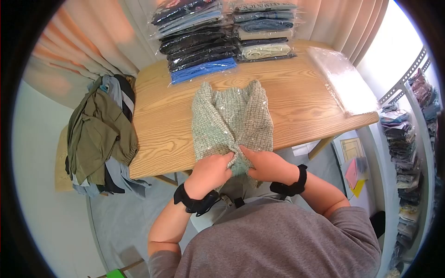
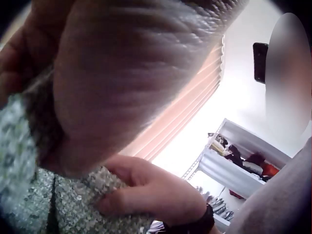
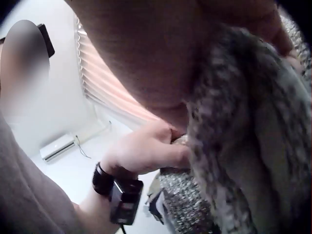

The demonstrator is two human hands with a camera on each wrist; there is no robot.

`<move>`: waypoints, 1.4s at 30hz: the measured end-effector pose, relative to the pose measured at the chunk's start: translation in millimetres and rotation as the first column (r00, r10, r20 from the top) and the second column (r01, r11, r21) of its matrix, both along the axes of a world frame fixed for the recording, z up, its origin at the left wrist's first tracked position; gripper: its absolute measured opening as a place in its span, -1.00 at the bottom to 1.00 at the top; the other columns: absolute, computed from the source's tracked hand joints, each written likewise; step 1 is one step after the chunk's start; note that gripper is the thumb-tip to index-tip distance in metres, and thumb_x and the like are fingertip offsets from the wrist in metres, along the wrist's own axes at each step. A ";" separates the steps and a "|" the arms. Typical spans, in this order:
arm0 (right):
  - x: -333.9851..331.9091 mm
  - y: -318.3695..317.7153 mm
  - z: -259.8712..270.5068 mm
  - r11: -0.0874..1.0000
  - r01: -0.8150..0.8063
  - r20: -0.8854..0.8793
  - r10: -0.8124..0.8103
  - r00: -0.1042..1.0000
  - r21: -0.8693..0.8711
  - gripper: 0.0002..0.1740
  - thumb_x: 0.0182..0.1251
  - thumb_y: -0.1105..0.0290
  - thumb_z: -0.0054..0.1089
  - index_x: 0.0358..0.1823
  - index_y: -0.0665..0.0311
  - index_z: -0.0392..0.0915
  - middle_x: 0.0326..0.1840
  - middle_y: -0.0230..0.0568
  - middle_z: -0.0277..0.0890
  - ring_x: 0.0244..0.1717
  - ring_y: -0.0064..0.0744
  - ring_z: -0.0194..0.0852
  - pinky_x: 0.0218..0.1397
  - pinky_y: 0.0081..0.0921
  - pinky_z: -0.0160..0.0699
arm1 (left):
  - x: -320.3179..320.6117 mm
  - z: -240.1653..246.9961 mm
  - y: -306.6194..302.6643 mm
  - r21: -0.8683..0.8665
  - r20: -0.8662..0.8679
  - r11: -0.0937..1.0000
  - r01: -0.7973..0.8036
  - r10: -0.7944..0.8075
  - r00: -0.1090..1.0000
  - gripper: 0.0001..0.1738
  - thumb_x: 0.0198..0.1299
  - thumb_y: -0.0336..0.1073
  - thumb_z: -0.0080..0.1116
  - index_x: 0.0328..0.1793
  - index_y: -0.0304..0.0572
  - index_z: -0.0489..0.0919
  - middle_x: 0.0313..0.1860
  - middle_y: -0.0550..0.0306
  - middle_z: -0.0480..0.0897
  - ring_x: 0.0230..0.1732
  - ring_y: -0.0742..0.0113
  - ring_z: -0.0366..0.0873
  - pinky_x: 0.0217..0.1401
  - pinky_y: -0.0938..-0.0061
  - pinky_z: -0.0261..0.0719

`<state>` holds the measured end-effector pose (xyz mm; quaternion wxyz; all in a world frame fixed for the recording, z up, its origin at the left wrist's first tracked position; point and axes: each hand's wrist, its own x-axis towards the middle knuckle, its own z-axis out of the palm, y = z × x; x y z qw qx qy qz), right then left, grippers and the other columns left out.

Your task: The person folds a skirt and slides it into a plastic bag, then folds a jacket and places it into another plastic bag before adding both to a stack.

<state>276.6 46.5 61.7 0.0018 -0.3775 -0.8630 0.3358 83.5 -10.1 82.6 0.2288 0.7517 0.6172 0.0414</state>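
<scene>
A pale green-grey tweed jacket (image 1: pixel 232 118) with small shiny flecks lies on the wooden table, its sleeves folded in over the body. Its lower end hangs past the table's front edge, towards the person. My left hand (image 1: pixel 211 173) grips the lower left part, thumb towards the middle. Opposite it, my right hand (image 1: pixel 271 165) grips the lower right part, close to the left. In the left wrist view, the jacket's cloth (image 2: pixel 87 197) bunches under both hands. A thick fold of it (image 3: pixel 224 122) hangs from the right hand in the right wrist view.
Two stacks of bagged folded clothes (image 1: pixel 197 46) (image 1: pixel 264 32) stand at the table's back. Clear plastic bags (image 1: pixel 345 81) lie at the right. An olive jacket (image 1: pixel 99 134) tops a clothes heap on the left. Shelves of bagged clothes (image 1: pixel 401 162) line the right side.
</scene>
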 end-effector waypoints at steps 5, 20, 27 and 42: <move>24.7 37.2 9.3 0.998 0.029 -0.266 -0.043 0.963 -0.056 -0.22 0.20 0.01 0.19 0.32 0.36 0.22 -0.37 0.15 0.56 -0.22 0.08 0.57 -0.16 -0.23 0.51 | -31.5 2.1 21.6 0.014 0.294 0.999 -0.031 0.025 0.956 -0.52 0.18 0.08 0.17 -0.05 -0.20 0.61 -0.30 -0.11 0.63 -0.27 -0.03 0.60 -0.20 0.25 0.53; -23.8 168.1 18.9 0.820 0.454 -0.168 -0.422 0.891 0.349 -0.46 0.04 0.16 0.18 0.02 0.32 0.40 -0.14 0.11 0.59 -0.10 0.11 0.56 -0.05 -0.10 0.53 | -77.5 -25.6 158.5 0.377 0.287 0.768 -0.517 0.434 0.854 -0.64 -0.01 -0.30 0.12 -0.10 -0.40 0.59 -0.19 -0.33 0.59 -0.13 -0.28 0.53 -0.04 0.06 0.48; -64.5 194.4 70.9 0.495 0.521 -0.437 -0.284 0.853 0.695 -0.55 0.06 0.32 0.17 0.01 0.24 0.35 -0.31 -0.01 0.56 -0.23 0.00 0.57 -0.25 -0.12 0.53 | -69.0 38.5 170.4 0.761 0.351 0.403 -0.508 0.402 0.845 -0.65 0.00 -0.48 0.03 -0.02 -0.37 0.53 -0.20 -0.26 0.48 -0.05 -0.20 0.44 -0.01 0.11 0.46; -81.8 217.4 -8.3 0.917 -0.159 0.088 0.136 0.987 0.365 -0.07 0.18 -0.02 0.13 0.48 0.20 -0.08 0.50 0.13 -0.07 0.52 0.06 -0.16 0.50 -0.07 -0.12 | -70.6 -38.4 178.0 0.431 -0.071 0.883 -0.184 0.237 0.969 -0.27 0.10 -0.16 0.17 0.41 -0.19 0.25 0.35 -0.30 0.26 0.36 -0.22 0.18 0.39 0.11 0.19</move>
